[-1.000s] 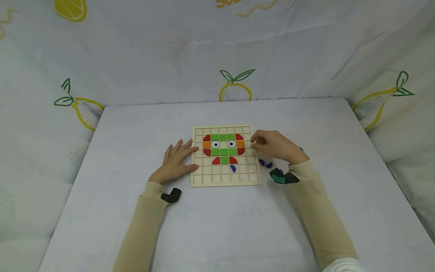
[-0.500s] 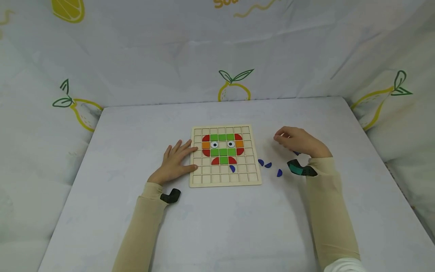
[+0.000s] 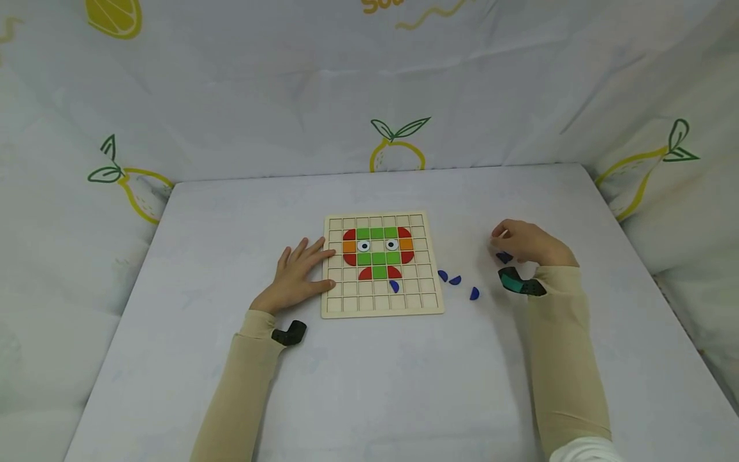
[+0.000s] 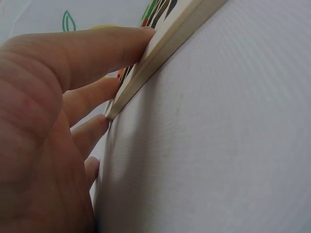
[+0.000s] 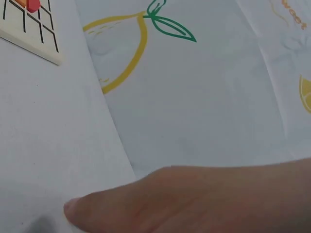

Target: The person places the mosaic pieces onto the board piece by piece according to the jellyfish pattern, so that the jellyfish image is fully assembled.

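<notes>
A pale wooden grid board (image 3: 352, 301) lies on the table, bearing green, red and orange tiles and two eye pieces. A blue half-round piece (image 3: 395, 286) lies loose and askew in its lower part. My left hand (image 3: 294, 276) is spread at the board's left side, thumb and fingertips touching its edge, as the left wrist view also shows. To the right of the board, my right hand (image 3: 531, 242) hovers with fingers loosely bent, nothing visible in them. Just beneath it lies a dark blue piece (image 3: 505, 256), partly covered by the hand.
Between the board and my right hand lie more blue half-round pieces (image 3: 474, 294) on the white table (image 3: 392, 385). A white cloth (image 3: 288, 115) with lemon prints rises behind the table's far edge and along both sides.
My right hand has moved from the board's right edge out to the right, over the farthest blue piece, uncovering other blue pieces. The left hand and the board have stayed put.
</notes>
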`<state>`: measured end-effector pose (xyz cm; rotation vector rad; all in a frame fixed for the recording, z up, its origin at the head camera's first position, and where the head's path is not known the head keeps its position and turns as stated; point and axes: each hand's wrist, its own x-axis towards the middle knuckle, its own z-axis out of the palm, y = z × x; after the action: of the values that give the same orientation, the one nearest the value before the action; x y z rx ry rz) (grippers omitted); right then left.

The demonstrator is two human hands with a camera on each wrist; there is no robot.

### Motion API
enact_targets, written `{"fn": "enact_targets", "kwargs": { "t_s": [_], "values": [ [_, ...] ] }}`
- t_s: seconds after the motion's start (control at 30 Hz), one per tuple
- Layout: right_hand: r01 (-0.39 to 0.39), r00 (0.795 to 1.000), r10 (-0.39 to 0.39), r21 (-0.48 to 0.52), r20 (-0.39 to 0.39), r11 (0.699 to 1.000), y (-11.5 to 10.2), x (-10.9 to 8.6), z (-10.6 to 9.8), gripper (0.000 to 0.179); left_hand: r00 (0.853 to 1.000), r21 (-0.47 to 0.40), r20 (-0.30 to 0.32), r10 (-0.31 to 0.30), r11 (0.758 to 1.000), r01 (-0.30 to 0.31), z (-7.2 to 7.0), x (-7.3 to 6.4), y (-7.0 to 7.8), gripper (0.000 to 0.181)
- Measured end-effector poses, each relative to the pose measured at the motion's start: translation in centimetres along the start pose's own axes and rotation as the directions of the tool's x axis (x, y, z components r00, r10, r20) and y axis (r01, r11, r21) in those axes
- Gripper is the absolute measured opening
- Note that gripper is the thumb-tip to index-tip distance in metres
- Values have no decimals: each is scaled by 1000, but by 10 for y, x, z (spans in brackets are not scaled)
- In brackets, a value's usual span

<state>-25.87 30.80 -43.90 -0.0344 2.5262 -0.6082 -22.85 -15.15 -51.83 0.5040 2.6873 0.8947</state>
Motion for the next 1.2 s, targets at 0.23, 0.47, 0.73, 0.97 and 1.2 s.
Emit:
{"fn": "enact_targets", "kwargs": {
  "t_s": [0.23,0.47,0.73,0.97,1.2],
  "values": [
    [-10,999,10,-1,45,1000,9,4,1,43,1000,-8,2,3,1000,-3,0,0,-1,69],
    [-14,1000,14,-5,22,1000,12,4,3,37,1000,2,-1,-6,1000,6,0,1,0,69],
    [-1,997,0,-19,-73,1000,6,18,11,29,1000,8,-12,2,1000,-2,0,1,0,68],
    [54,989,-59,-42,-135,998,-4,27,20,25,1000,8,-1,-1,1000,1,1,1,-2,69],
    [164,970,-163,-11,-179,986,-26,32,29,22,1000,-29,3,2,1000,-2,0,-1,-1,70]
  ]
}}
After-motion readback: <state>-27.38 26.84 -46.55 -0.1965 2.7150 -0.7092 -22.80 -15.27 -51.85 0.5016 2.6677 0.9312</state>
